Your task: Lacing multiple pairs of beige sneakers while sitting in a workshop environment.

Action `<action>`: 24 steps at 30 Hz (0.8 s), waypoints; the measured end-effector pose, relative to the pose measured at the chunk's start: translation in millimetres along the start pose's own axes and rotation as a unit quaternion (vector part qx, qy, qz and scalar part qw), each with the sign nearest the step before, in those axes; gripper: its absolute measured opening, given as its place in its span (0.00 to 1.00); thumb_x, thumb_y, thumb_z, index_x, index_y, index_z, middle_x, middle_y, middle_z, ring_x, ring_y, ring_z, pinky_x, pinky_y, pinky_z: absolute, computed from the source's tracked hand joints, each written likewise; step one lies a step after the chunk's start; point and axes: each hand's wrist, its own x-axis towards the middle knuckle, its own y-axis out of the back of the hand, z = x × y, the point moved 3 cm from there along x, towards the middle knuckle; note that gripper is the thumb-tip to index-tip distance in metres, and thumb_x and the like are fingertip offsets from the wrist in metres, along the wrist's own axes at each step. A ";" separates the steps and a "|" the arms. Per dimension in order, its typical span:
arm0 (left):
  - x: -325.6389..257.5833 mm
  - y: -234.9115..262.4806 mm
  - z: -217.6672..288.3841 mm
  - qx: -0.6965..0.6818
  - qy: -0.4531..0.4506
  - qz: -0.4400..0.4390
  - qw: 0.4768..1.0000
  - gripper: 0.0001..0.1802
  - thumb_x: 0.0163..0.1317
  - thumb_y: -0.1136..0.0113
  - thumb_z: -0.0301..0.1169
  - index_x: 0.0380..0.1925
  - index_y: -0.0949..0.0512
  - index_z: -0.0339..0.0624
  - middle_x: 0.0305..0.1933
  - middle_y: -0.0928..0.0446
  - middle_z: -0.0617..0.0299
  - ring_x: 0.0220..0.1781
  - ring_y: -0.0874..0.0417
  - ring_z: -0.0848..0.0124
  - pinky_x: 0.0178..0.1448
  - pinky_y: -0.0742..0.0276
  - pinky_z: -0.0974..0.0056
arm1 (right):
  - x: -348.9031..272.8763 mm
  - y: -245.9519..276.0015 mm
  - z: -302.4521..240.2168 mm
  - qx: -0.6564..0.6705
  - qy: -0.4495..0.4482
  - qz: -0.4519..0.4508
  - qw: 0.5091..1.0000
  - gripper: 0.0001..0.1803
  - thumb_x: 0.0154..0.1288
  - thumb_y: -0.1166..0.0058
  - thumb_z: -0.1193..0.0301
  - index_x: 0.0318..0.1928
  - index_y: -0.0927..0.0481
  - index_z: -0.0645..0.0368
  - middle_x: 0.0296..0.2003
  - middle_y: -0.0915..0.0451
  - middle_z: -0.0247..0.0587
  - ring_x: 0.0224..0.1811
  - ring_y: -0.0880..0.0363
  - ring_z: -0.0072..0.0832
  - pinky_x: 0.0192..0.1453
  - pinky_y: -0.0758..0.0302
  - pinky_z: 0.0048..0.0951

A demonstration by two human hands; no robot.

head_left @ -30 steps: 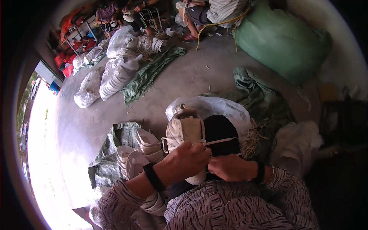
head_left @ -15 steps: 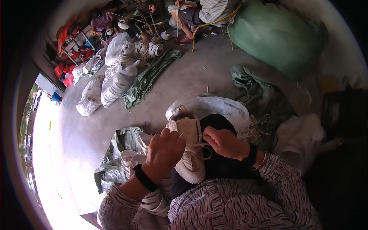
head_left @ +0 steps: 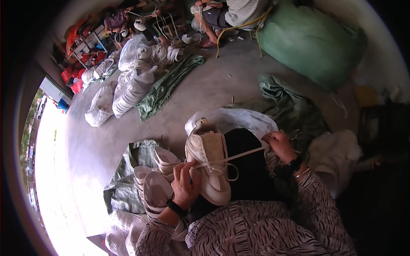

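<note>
A cream sneaker (head_left: 207, 145) lies on my dark-clad lap, its toe toward me and its tongue and heel opening away. Its pale shoelace (head_left: 249, 152) stretches taut across the lower eyelets to the right. At the right end, my right hand (head_left: 280, 147) pinches the lace, well out from the shoe. My left hand (head_left: 186, 184) is against the shoe's left side, its fingers closed where the lace reaches that edge; the exact grip is partly hidden. A small loop of lace (head_left: 233, 171) hangs beside the shoe's right side.
Stacked pale shoes (head_left: 157, 191) stand left of my lap on a green woven sack (head_left: 124, 187). Clear plastic (head_left: 252, 120) lies beyond my knees. Bags of white shoe parts (head_left: 132, 91) sit farther left. People work at the back, near a big green bundle (head_left: 314, 42).
My right hand has moved out to the right, drawing the lace into a long straight line. My left hand has come down from above the shoe to its left side.
</note>
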 end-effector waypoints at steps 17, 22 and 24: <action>27.4 24.4 -14.2 -0.421 0.270 -0.069 0.863 0.05 0.67 0.52 0.28 0.35 0.29 0.39 0.23 0.30 0.67 0.23 0.33 0.83 0.26 0.35 0.76 | -61.2 -63.3 -112.6 -0.134 0.215 -0.255 0.933 0.07 0.61 0.47 0.71 0.37 0.20 0.62 0.31 0.20 0.48 0.27 0.20 0.39 0.29 0.25 0.30; 54.3 38.5 -10.1 -0.513 0.312 -0.027 0.799 0.07 0.67 0.50 0.32 0.38 0.27 0.41 0.16 0.37 0.73 0.12 0.44 0.85 0.16 0.48 0.77 | -47.3 -56.1 -130.9 -0.141 0.185 -0.124 0.965 0.05 0.57 0.44 0.75 0.35 0.21 0.59 0.29 0.19 0.43 0.30 0.19 0.36 0.33 0.25 0.29; 62.1 41.0 -25.7 -0.539 0.315 0.023 0.781 0.07 0.67 0.48 0.33 0.38 0.27 0.41 0.16 0.38 0.73 0.12 0.45 0.85 0.15 0.50 0.77 | -41.8 -66.3 -119.8 -0.039 0.149 -0.134 0.979 0.05 0.57 0.45 0.77 0.35 0.22 0.60 0.29 0.20 0.41 0.30 0.20 0.32 0.34 0.25 0.27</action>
